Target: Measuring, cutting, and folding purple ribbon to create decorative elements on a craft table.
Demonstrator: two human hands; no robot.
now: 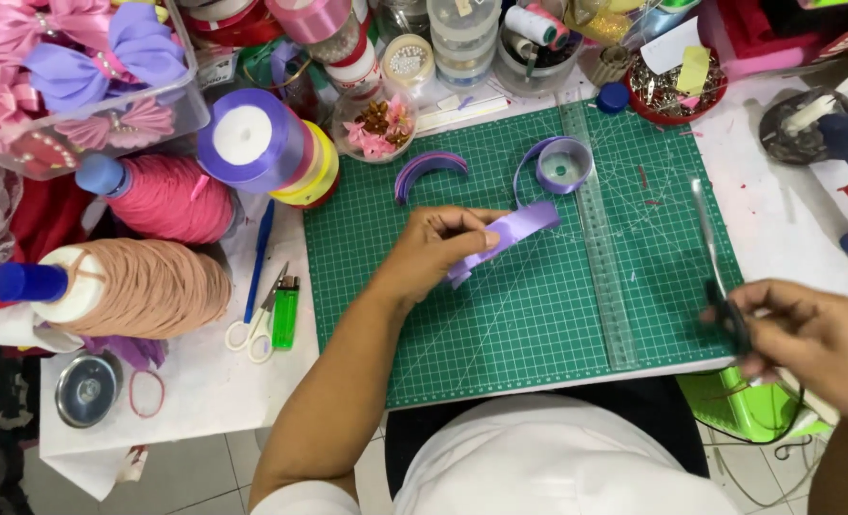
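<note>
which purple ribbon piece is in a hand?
The folded strip pinched by the left hand. The curved piece and the looped one lie untouched farther up the green mat.

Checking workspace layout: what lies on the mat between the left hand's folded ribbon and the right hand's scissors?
In the head view, a clear ruler lies lengthwise on the green cutting mat, between the purple ribbon in the left hand and the scissors in the right hand.

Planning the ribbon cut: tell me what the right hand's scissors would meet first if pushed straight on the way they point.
The right hand holds scissors pointing away over the green cutting mat. Straight on, they probably meet the red dish of clips; depth is unclear.
</note>
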